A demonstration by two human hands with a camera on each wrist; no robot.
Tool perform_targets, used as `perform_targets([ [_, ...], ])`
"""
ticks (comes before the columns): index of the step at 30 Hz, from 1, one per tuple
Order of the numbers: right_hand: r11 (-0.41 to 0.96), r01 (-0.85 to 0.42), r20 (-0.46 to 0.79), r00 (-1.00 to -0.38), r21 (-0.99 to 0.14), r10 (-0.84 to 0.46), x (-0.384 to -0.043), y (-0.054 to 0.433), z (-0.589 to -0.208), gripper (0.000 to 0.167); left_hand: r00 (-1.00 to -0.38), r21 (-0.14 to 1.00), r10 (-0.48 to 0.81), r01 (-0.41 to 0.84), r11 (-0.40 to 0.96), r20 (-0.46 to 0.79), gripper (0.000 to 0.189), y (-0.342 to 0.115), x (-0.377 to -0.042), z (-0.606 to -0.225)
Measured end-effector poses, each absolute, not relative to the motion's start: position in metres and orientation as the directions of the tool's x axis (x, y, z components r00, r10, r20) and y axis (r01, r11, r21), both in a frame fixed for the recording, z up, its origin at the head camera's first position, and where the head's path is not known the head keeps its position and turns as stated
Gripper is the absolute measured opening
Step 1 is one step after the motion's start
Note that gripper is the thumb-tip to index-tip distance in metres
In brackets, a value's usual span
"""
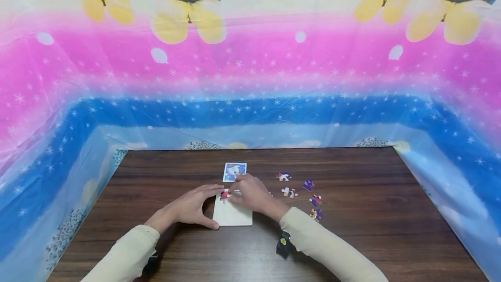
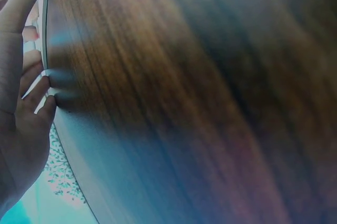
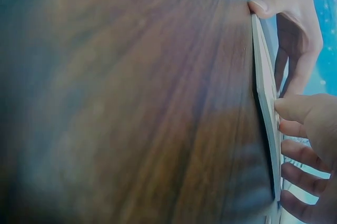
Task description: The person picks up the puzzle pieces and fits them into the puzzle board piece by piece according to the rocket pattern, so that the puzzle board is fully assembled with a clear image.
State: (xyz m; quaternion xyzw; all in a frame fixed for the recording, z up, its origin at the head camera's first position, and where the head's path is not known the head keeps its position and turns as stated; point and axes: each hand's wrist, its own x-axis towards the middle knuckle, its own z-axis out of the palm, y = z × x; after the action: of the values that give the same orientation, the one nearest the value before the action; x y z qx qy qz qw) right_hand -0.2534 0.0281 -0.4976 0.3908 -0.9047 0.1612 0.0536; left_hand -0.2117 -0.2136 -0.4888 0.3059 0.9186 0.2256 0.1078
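Observation:
A white puzzle board (image 1: 235, 217) lies flat on the table. My left hand (image 1: 192, 206) holds its left side, thumb at the near corner and fingers by the far corner. My right hand (image 1: 252, 193) is over the board's far half, thumb and forefinger close together at a red and white puzzle piece (image 1: 225, 195) near the far left corner. From the right wrist view, the right fingertips (image 3: 295, 174) come down on the board's face, while the left thumb (image 3: 259, 6) touches its edge. The right hand covers part of the piece. The left wrist view catches the left hand (image 2: 26, 118) only at its edge.
A picture card (image 1: 235, 171) lies just beyond the board. Several loose puzzle pieces are scattered right of the hands, among them a purple one (image 1: 308, 185) and a white one (image 1: 289, 192). Printed cloth (image 1: 250, 112) walls in the dark wooden table (image 1: 156, 169).

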Motion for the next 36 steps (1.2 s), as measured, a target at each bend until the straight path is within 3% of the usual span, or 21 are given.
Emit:
perform_targets([
  [18, 0.656, -0.715, 0.199, -0.698, -0.241, -0.688, -0.252, 0.028, -0.497, 0.022, -0.786, 0.475, 0.614, 0.516, 0.713, -0.069, 0.103, -0.214, -0.212, -0.489],
  [28, 0.609, -0.701, 0.237, -0.705, -0.371, -0.668, -0.251, 0.081, -0.485, 0.028, -0.791, 0.472, 0.607, 0.506, 0.722, -0.081, 0.105, -0.213, -0.211, -0.490],
  [36, 0.613, -0.693, 0.315, -0.720, -0.379, -0.618, -0.258, 0.130, -0.478, 0.032, -0.787, 0.476, 0.613, 0.514, 0.714, -0.070, 0.105, -0.213, -0.210, -0.488],
])
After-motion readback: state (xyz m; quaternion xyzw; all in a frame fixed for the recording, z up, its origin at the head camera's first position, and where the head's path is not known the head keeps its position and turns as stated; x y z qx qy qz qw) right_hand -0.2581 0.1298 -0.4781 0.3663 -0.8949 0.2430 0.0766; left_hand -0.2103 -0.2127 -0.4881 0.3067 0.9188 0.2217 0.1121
